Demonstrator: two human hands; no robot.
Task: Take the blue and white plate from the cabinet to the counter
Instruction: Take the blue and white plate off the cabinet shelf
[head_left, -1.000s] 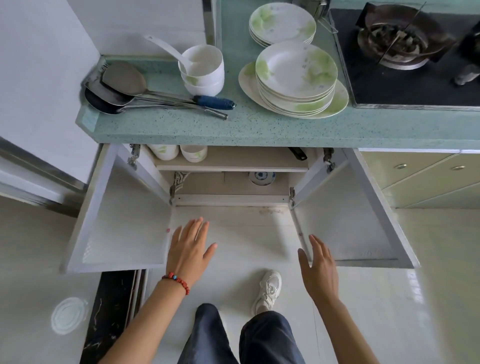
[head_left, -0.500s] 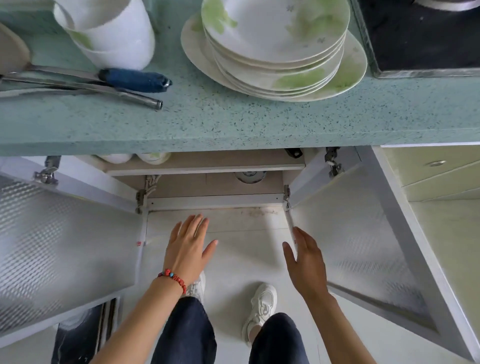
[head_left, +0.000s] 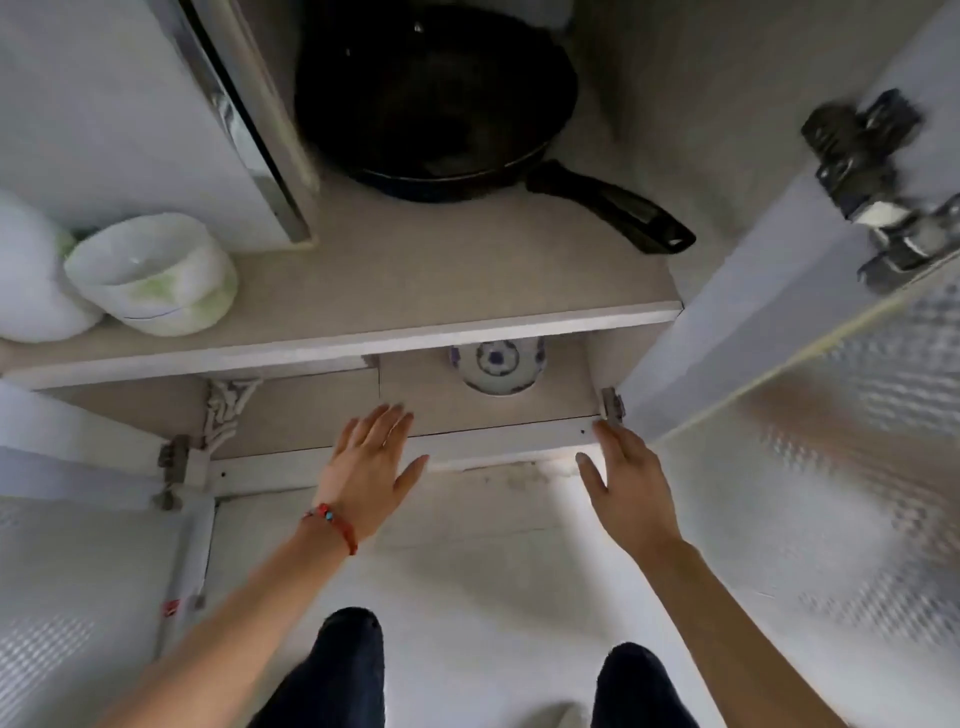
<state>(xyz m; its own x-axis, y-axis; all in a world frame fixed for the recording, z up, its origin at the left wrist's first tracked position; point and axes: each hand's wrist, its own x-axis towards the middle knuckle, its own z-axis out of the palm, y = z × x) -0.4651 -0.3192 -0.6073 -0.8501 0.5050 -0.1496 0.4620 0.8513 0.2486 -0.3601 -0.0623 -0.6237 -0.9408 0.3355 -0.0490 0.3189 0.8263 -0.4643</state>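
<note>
The blue and white plate (head_left: 497, 368) lies on the bottom floor of the open cabinet (head_left: 467, 446), its far half hidden under the shelf edge. My left hand (head_left: 370, 470), with a red bead bracelet at the wrist, reaches over the cabinet's front sill, fingers spread and empty, a short way left of and nearer than the plate. My right hand (head_left: 626, 486) is flat and empty at the sill's right end, by the lower door hinge. Neither hand touches the plate. The counter is out of view.
On the shelf (head_left: 415, 291) above the plate sit a black pan (head_left: 434, 96) with its handle pointing right and white-green bowls (head_left: 153, 273) at the left. Both frosted doors (head_left: 810, 467) stand open on either side. My knees show at the bottom.
I have dropped lower and closer, so the counter left the view and the cabinet's inside fills it. Both hands moved forward to the cabinet's front sill.
</note>
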